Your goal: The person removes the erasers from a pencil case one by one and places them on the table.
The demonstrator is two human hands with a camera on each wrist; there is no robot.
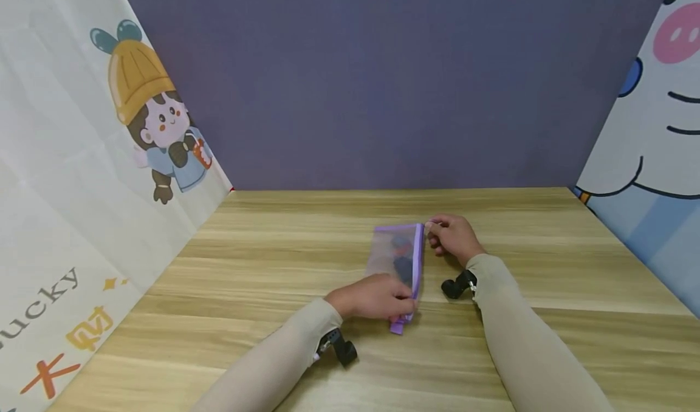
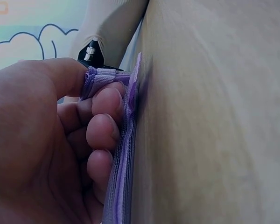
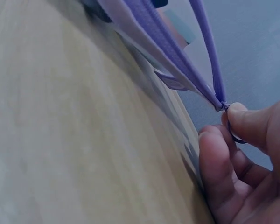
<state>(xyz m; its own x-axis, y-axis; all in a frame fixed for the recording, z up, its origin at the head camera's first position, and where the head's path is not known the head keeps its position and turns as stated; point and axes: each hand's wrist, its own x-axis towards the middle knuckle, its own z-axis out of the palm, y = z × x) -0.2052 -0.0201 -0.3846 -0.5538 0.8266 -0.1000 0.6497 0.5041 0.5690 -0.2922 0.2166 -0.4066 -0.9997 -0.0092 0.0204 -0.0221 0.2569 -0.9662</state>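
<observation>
A see-through zip pouch point(image 1: 383, 251) with purple edging lies on the wooden table, dark items point(image 1: 403, 267) showing faintly through it. My left hand point(image 1: 374, 298) pinches the pouch's near end, where a purple fabric tab point(image 2: 105, 77) sits between thumb and curled forefinger. At the far corner, my right hand point(image 1: 454, 239) pinches the zip pull point(image 3: 225, 107) between thumb and finger; a thin dark cord loop point(image 3: 231, 133) hangs there. The two purple zip edges point(image 3: 210, 46) part from the slider, so the mouth gapes in the right wrist view. What the items inside are, I cannot tell.
The wooden table point(image 1: 262, 266) spreads around the pouch. A dark grey-blue panel point(image 1: 383, 84) rises along its far edge. Cartoon-printed cloths point(image 1: 60, 144) stand on both sides. Each wrist carries a small black camera point(image 1: 458, 285).
</observation>
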